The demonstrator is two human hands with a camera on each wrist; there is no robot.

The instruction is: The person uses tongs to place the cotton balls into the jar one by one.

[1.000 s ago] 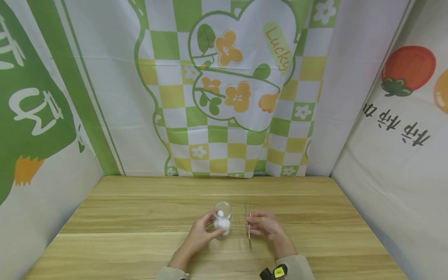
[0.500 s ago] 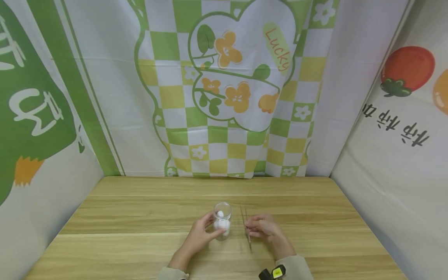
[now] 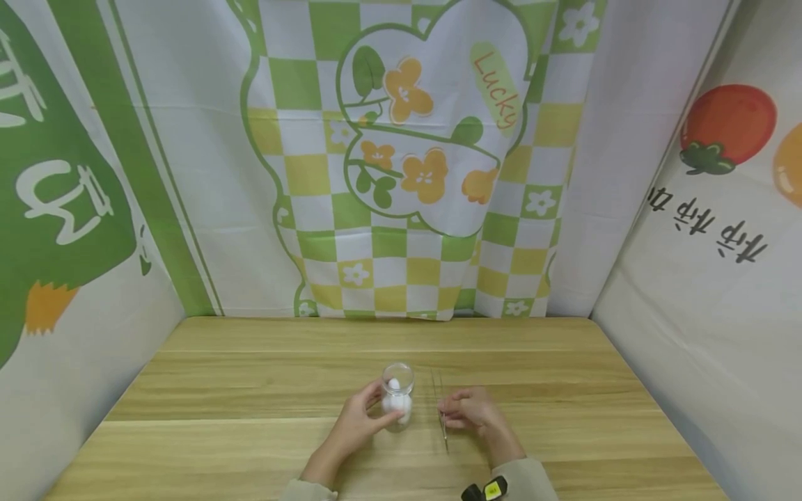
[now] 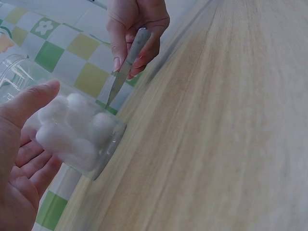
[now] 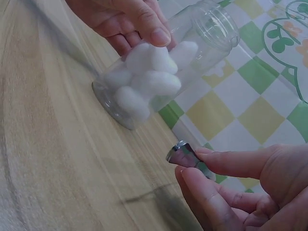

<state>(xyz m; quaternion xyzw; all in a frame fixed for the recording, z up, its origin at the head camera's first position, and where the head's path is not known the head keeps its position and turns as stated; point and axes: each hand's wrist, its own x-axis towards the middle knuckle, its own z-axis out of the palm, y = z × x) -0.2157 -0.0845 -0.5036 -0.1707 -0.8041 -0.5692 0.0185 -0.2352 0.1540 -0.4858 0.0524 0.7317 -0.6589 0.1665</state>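
A clear, lidless jar [image 3: 398, 376] stands upright on the wooden table, its lower part filled with several white cotton balls [image 3: 397, 403]. My left hand [image 3: 358, 422] grips the jar from the left, thumb on the near side and fingers behind. To the right of the jar, my right hand [image 3: 481, 415] pinches metal tweezers [image 3: 443, 423] between thumb and fingers. Their two prongs point away from me, spread apart, with nothing between them. In the right wrist view, the joined end of the tweezers [image 5: 182, 154] shows near the fingertips, while the prongs are mostly hidden.
The wooden table [image 3: 250, 376] reaches back to a green-and-yellow checked curtain [image 3: 388, 271]. Printed cloth walls flank it, with a strawberry-like red fruit drawing [image 3: 729, 129] on the right one. A black device with a yellow label [image 3: 493, 489] sits at the right sleeve.
The tweezers' prongs have swung left toward the jar and spread a little. My right hand has shifted slightly nearer to me. My left hand and the jar stay put.
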